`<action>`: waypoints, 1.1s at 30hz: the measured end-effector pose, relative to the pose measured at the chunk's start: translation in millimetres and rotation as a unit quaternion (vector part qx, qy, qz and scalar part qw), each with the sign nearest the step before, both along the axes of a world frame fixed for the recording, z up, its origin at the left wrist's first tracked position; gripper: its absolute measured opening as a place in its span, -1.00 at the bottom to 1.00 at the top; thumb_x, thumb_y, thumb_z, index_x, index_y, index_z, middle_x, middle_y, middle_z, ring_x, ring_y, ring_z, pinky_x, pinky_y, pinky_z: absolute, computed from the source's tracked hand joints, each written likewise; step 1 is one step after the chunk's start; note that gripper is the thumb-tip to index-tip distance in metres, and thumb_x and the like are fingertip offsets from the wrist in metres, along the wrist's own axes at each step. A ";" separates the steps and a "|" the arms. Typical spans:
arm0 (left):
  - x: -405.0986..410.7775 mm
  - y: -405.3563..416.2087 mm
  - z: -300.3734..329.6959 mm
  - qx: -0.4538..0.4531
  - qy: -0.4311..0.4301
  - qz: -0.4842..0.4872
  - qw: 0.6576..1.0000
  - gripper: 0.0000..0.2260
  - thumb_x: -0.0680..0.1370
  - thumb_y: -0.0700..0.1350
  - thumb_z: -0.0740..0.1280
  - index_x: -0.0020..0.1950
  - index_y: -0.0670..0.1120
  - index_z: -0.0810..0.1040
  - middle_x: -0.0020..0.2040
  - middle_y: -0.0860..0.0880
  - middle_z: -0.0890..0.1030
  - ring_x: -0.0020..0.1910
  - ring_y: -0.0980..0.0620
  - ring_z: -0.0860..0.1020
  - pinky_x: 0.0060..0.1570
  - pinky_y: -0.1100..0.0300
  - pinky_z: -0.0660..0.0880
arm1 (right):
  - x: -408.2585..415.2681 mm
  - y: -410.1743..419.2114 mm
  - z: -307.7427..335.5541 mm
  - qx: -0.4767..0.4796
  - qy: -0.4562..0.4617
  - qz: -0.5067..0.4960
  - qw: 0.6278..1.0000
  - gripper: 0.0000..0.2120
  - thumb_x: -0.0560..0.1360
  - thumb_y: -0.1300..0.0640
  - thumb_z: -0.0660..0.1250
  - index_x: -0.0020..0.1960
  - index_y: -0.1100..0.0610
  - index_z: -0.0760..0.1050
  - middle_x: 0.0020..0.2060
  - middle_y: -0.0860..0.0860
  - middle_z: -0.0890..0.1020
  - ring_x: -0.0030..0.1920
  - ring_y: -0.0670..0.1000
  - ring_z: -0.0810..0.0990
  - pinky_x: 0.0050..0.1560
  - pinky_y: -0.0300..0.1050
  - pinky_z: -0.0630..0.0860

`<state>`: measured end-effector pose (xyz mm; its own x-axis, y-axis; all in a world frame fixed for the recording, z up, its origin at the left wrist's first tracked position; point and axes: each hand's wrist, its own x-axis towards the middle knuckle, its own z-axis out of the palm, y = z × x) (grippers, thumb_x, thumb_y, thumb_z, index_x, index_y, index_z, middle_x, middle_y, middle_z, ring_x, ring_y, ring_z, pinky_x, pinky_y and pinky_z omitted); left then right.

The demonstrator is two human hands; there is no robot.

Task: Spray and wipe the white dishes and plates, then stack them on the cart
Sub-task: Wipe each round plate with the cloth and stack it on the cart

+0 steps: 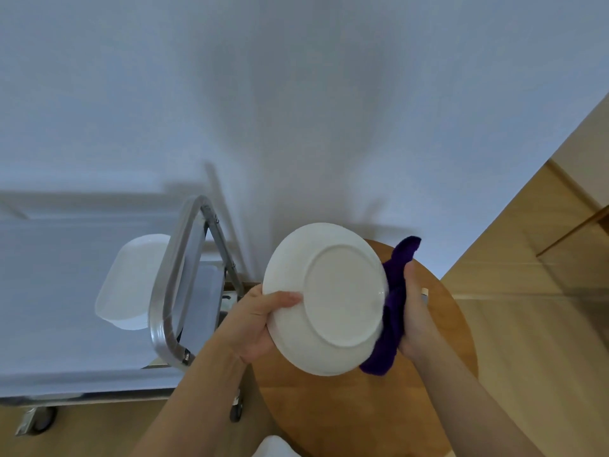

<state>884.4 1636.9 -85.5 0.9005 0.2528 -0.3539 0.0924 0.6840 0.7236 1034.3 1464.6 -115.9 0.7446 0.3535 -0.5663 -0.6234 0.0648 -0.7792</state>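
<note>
Above the round wooden table (pixel 445 331), the left hand (pixel 253 324) grips a white plate (pixel 326 298) by its lower-left rim: thumb laid across the underside, the other fingers hidden behind the plate. Plate is tilted up on edge, its underside and foot ring facing the camera, held clear of the table surface.

Right hand (pixel 417 318) is curled around a purple cloth (pixel 393 308) and presses it against the far face of the plate at the right rim. Cloth is bunched; one end sticks up past the thumb, the other hangs below the plate's lower-right edge. How the right fingers lie behind the plate cannot be told.

A small light-coloured object (pixel 424 293) shows just beside the right hand, on the table side; too little is visible to identify it.

To the left stands the cart (pixel 99 351), grey top, with a metal tube handle (pixel 168 291) at its near end and castor wheels (pixel 235 412) below. A white rectangular dish (pixel 131 282) rests on the cart top, just beyond the handle, well apart from the plate. A white wall (pixel 296 94) fills the background; wood flooring (pixel 543 324) shows at right.
</note>
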 end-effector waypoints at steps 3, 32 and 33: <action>1.5 -1.1 13.8 0.049 -0.002 -0.011 0.999 -0.74 0.30 -0.29 0.40 -0.08 -0.07 0.72 0.00 -0.15 0.68 -0.01 -0.14 0.65 -0.14 0.01 0.61 | 0.9 12.5 10.4 -0.009 -0.033 -0.004 0.999 -0.64 0.34 -0.39 0.29 -0.10 -0.16 0.62 -0.17 -0.14 0.70 -0.09 -0.04 0.67 -0.06 0.00 0.56; 5.8 1.5 68.3 0.192 -0.034 0.003 0.981 -0.78 0.14 -0.18 0.47 -0.25 -0.02 0.72 -0.20 -0.06 0.69 -0.17 -0.07 0.67 -0.29 0.07 0.62 | 4.5 38.6 40.5 -0.004 -0.206 0.107 0.973 -0.79 0.48 -0.25 0.21 -0.01 -0.24 0.57 -0.10 -0.17 0.67 -0.02 -0.09 0.64 -0.04 -0.11 0.54; 7.8 1.6 67.3 0.181 -0.027 0.024 0.983 -0.81 0.18 -0.21 0.44 -0.27 -0.01 0.72 -0.23 -0.04 0.69 -0.20 -0.05 0.67 -0.30 0.08 0.62 | 2.1 37.5 34.9 0.005 -0.193 0.087 0.977 -0.73 0.48 -0.24 0.22 0.08 -0.17 0.55 -0.03 -0.12 0.67 0.04 -0.02 0.62 0.05 -0.03 0.54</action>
<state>892.2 1638.5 -18.1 0.8994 0.3961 -0.1848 0.0213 0.3827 0.9236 1036.4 1502.1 -81.1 0.8305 0.4976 -0.2504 -0.2852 -0.0063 -0.9584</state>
